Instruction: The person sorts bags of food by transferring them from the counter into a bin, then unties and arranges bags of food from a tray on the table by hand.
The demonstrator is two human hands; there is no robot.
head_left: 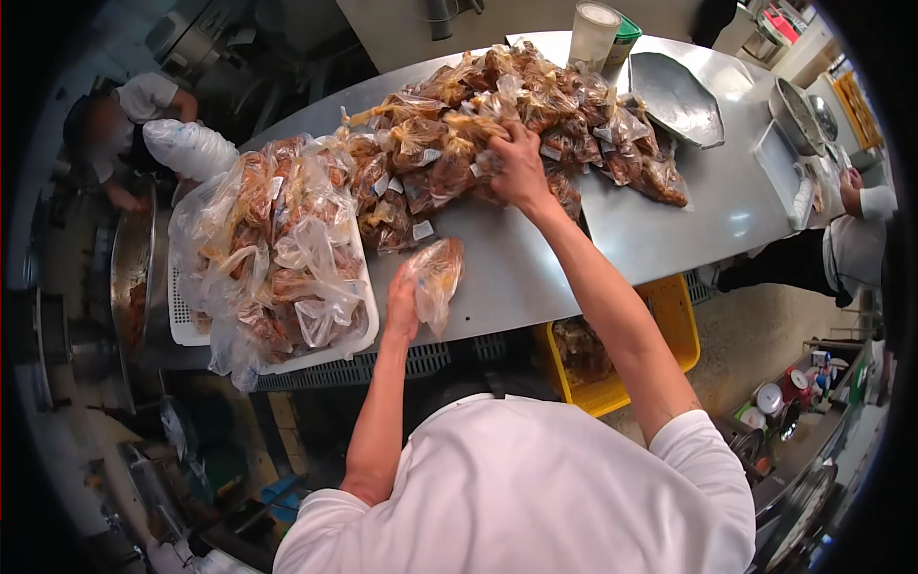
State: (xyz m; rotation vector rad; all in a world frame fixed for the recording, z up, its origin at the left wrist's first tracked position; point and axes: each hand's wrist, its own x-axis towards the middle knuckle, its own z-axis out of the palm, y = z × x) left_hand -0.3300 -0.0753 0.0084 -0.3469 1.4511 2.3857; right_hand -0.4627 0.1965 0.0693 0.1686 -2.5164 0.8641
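Note:
My left hand (402, 304) holds a clear plastic bag of reddish-brown food (440, 279) just above the front edge of the steel table (516, 287). The food looks like meat, but its exact kind is hard to make out. Across the table, my right hand (521, 165) reaches into a large pile of similar knotted bags (421, 143), several with small white labels. Its fingers curl down around one of these bags (486, 165); the fingertips are partly hidden. On my left, a white perforated tray (368, 311) is heaped with more filled bags (287, 239).
A yellow crate (677, 320) with bags inside stands below the table edge. Behind the pile are a white tub (593, 33) and a dark metal tray (679, 96). One person (134, 124) works at far left, another (856, 230) at far right beside a white tray (784, 172).

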